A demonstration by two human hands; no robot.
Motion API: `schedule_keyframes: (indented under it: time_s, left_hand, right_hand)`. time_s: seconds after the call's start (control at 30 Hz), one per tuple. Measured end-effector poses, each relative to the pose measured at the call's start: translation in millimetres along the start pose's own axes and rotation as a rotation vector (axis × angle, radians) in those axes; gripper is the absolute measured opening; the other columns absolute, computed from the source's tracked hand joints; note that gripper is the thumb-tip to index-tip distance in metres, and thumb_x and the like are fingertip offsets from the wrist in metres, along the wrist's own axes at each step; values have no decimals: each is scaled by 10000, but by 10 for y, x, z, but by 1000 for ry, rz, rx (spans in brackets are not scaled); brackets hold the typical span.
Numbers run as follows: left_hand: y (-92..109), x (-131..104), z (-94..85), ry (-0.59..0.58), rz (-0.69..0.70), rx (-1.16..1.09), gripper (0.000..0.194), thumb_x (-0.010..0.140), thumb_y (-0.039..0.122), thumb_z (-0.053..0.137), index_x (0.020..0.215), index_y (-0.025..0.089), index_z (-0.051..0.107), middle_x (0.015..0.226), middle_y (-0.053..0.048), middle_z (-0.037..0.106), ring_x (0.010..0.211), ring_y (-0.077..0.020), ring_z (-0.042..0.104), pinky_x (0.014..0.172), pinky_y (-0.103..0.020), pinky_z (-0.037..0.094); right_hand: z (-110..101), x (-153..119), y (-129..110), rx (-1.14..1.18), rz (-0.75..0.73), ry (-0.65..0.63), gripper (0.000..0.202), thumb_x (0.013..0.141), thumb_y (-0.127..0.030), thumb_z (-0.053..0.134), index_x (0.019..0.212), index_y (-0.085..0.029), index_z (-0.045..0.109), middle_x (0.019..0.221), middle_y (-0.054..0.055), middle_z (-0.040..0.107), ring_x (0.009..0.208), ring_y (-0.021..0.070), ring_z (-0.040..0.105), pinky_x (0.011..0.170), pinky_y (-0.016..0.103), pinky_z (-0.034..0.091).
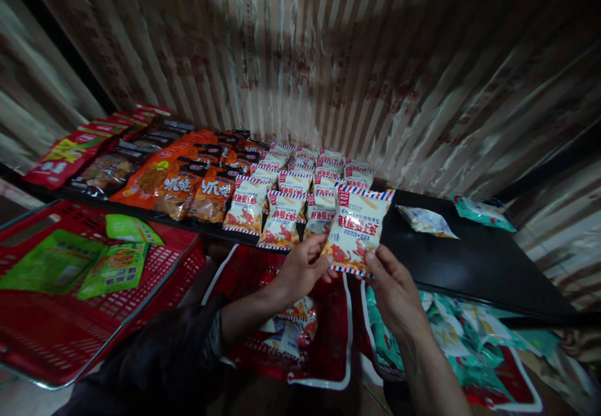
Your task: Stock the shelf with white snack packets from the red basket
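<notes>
A white and orange snack bag (pixel 357 225) with red lettering and a striped edge is held upright in front of the shelf. My left hand (pixel 307 264) pinches its lower left corner. At its lower right corner, my right hand (pixel 392 278) grips it with the thumb on the front. Just behind stand rows of matching snack bags (pixel 284 215) on the black shelf (pixel 451 265). Below my hands is a red basket (pixel 345 341) with a few similar bags (pixel 293 328) inside.
Orange snack packets (pixel 211 193) and red packets (pixel 70 156) line the shelf's left. Flat on its right lie a white bag (pixel 426 222) and a teal bag (pixel 483 211). A left basket (pixel 178 278) holds green packets (pixel 115 269); a right basket (pixel 526 378) holds teal bags (pixel 469 341). A corrugated wall (pixel 300 46) rises behind.
</notes>
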State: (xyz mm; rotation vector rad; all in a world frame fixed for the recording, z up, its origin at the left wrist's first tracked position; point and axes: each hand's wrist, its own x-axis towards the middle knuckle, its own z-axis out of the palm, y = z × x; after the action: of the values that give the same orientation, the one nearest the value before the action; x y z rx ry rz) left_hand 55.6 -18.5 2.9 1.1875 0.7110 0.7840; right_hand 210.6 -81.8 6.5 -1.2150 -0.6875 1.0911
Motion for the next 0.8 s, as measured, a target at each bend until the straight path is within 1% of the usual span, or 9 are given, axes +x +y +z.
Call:
schedule_keyframes:
  time_s: [0.07, 0.17, 0.27, 0.33, 0.4, 0.57, 0.67, 0.8]
  left_hand:
    - [-37, 6, 8, 1, -11, 6, 402, 781, 321, 658, 1113, 123, 546, 725, -2, 630, 545, -109, 595, 514, -229, 451]
    - [-62, 20, 8, 3, -7, 14, 385, 767, 370, 689, 1035, 142, 532, 696, 11, 628, 519, -110, 603, 489, -223, 453]
    - [-54, 38, 14, -6, 5, 23, 357, 763, 375, 699, 980, 150, 527, 678, 17, 628, 512, -105, 603, 484, -219, 459]
    - [-52, 49, 27, -5, 6, 13, 362, 762, 364, 698, 987, 146, 517, 675, 20, 627, 507, -105, 603, 480, -219, 459]
    - [-65, 61, 43, 19, -2, -2, 389, 763, 348, 692, 1030, 141, 499, 680, 23, 626, 502, -107, 608, 471, -215, 450]
    - [-134, 92, 69, 50, -12, 17, 428, 760, 343, 681, 1083, 147, 479, 655, 45, 607, 494, -113, 618, 454, -205, 440]
    - [-169, 92, 74, 38, -4, 27, 410, 757, 347, 689, 1063, 157, 493, 653, 52, 596, 504, -107, 616, 457, -199, 443]
    - [-225, 75, 83, 4, -21, 6, 435, 752, 349, 707, 1080, 157, 495, 644, 59, 584, 502, -108, 611, 461, -204, 452]
  right_hand:
    - [-28, 10, 24, -30, -1, 10, 448, 715, -497, 777, 1064, -232, 686, 1058, 62, 751, 955, 263, 688, 794, 375, 555]
    - [-38, 26, 57, -37, -3, 39, 438, 718, -513, 768, 1035, -223, 682, 1055, 57, 751, 951, 255, 680, 737, 335, 550]
    - [-37, 46, 81, -14, 8, 27, 429, 733, -517, 756, 1034, -221, 676, 1065, 49, 747, 932, 237, 676, 673, 292, 533]
    - [-46, 61, 89, 3, 11, 31, 412, 738, -514, 755, 1020, -223, 677, 1062, 44, 746, 923, 227, 675, 661, 279, 527]
    - [-70, 73, 87, -2, 5, 26, 411, 745, -512, 752, 1029, -225, 675, 1077, 44, 742, 933, 225, 673, 702, 292, 534]
    - [-190, 102, 76, -107, -16, -98, 485, 726, -454, 793, 1134, -230, 656, 1151, 48, 720, 1012, 228, 654, 900, 348, 505]
    - [-258, 114, 75, -128, -14, -110, 482, 715, -457, 800, 1113, -218, 670, 1139, 61, 724, 1009, 240, 654, 916, 375, 497]
    - [-295, 125, 68, -100, 10, -85, 490, 676, -468, 823, 1069, -207, 692, 1065, 68, 745, 933, 244, 674, 909, 404, 497]
